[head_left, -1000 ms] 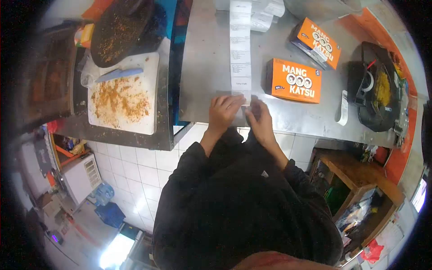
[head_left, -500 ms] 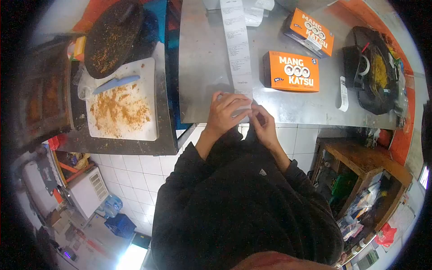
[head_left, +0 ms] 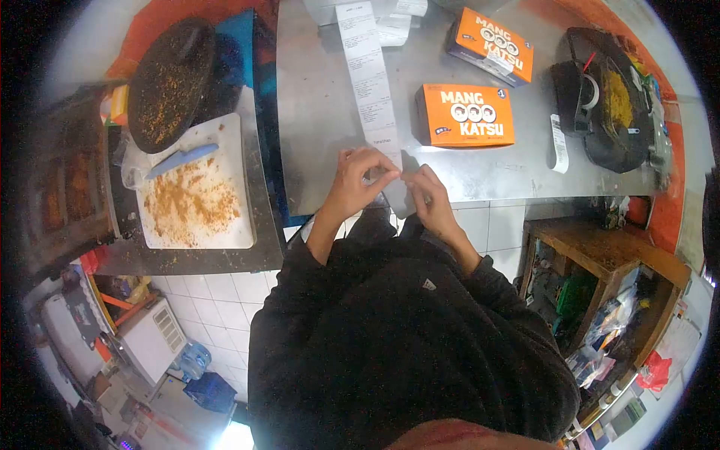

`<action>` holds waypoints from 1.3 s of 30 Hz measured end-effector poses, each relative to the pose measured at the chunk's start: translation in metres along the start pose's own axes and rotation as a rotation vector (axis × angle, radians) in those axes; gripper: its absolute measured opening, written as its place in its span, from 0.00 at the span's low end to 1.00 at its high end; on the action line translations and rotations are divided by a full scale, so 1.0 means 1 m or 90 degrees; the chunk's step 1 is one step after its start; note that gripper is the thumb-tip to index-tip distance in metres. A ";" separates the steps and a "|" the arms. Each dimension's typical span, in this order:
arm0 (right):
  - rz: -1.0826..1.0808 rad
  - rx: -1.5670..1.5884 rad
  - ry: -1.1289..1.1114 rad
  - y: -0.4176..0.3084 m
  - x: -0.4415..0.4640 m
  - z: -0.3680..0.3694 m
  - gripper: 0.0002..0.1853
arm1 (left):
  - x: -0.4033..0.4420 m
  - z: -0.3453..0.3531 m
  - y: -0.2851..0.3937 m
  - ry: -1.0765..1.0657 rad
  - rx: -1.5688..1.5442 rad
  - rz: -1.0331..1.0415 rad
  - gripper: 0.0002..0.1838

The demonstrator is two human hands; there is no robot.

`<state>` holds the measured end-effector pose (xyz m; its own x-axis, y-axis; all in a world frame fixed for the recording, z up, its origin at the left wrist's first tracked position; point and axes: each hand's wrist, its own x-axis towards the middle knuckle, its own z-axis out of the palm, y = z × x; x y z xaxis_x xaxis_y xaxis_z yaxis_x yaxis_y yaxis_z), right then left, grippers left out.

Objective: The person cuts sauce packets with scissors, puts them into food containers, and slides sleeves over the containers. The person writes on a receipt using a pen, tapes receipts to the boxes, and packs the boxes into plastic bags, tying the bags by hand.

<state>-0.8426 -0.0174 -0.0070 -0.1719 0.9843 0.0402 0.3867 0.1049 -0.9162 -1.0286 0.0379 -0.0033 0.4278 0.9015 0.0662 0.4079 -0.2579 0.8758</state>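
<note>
Left hand, spread across the paper strip a second ago, now curled into a ring, thumb and forefinger tips together near the worktop's front edge. Right hand: fingers now bent inward, tips just beside the left's. View has swung; worktop sits further left.

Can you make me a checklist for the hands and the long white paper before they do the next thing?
1. Left hand and right hand near the paper's close end: ok.
2. Long paper strip lying printed side up: ok.
3. Fingertips gripping the paper firmly: cannot tell, the contact is too small to see.
4. Front orange box and back orange box apart from the strip: ok.
5. Blue knife away from both hands: ok.
6. Cutting board wiped clean: not ok, crumbs cover it.
</note>
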 end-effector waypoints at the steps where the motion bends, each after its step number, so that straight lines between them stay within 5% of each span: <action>1: 0.001 0.002 -0.001 -0.003 -0.001 0.000 0.09 | 0.001 -0.001 0.004 0.023 0.000 0.033 0.06; 3: 0.144 0.172 0.011 -0.011 -0.002 0.003 0.10 | -0.002 -0.001 0.007 0.047 0.004 0.062 0.06; 6: 0.165 0.198 -0.017 -0.003 -0.009 0.003 0.11 | -0.007 0.001 0.012 0.088 0.065 0.096 0.07; 18: 0.073 0.096 -0.059 -0.005 0.005 -0.021 0.09 | 0.004 -0.003 0.022 0.006 0.039 0.013 0.07; 22: 0.224 0.159 -0.027 0.000 -0.008 -0.021 0.11 | 0.004 -0.020 0.024 0.645 -0.046 -0.105 0.07; 24: 0.127 -0.137 0.129 0.001 -0.016 -0.028 0.14 | -0.002 -0.028 0.035 0.619 0.044 0.007 0.07; 26: 0.111 -0.178 0.170 -0.025 -0.014 -0.036 0.14 | -0.005 -0.025 0.056 0.507 0.232 0.186 0.07; 29: 0.193 0.297 0.175 -0.047 -0.009 -0.042 0.09 | -0.006 0.013 0.069 0.275 0.383 0.346 0.07; 35: 0.111 0.167 0.429 -0.001 -0.010 -0.079 0.05 | 0.033 0.065 0.071 0.201 0.310 0.349 0.08; 39: 0.047 -0.203 0.463 0.034 -0.006 -0.114 0.06 | 0.089 0.062 0.053 -0.014 0.249 0.254 0.27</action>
<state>-0.7247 -0.0037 0.0068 0.4563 0.8244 0.3348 0.6339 -0.0371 -0.7725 -0.9186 0.0825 0.0193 0.6255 0.7009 0.3428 0.4781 -0.6915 0.5415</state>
